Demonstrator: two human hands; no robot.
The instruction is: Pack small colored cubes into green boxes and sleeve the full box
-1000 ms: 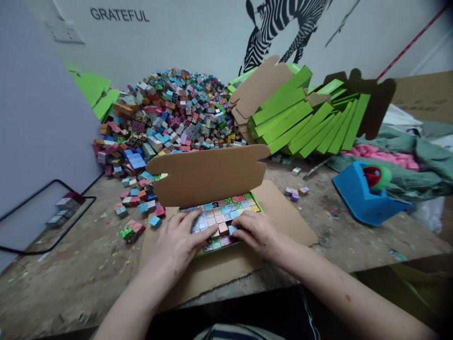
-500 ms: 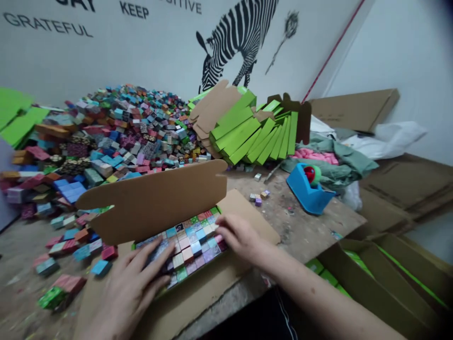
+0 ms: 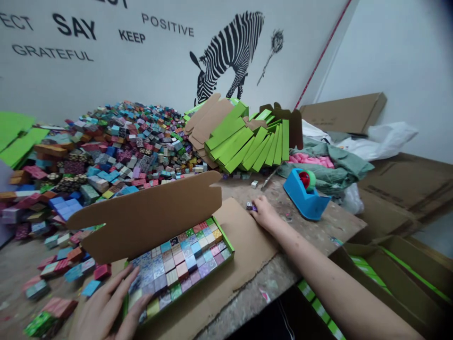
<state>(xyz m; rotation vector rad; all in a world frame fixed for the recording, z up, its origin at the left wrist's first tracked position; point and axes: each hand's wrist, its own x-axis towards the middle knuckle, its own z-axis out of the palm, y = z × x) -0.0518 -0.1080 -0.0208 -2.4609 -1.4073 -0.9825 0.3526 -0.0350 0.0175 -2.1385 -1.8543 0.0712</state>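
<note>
Two hands, one open box, one blue tape dispenser

Lower centre: one open green-edged box, patterned cubes in rows, brown flap upright behind. Lower left: left hand, fingers spread over box end. Right of centre: right hand at small blocks on table. Upper left: heaped loose cubes. Upper centre: zebra decal above green cartons.

Bare cardboard beside box, raised lid behind
</note>
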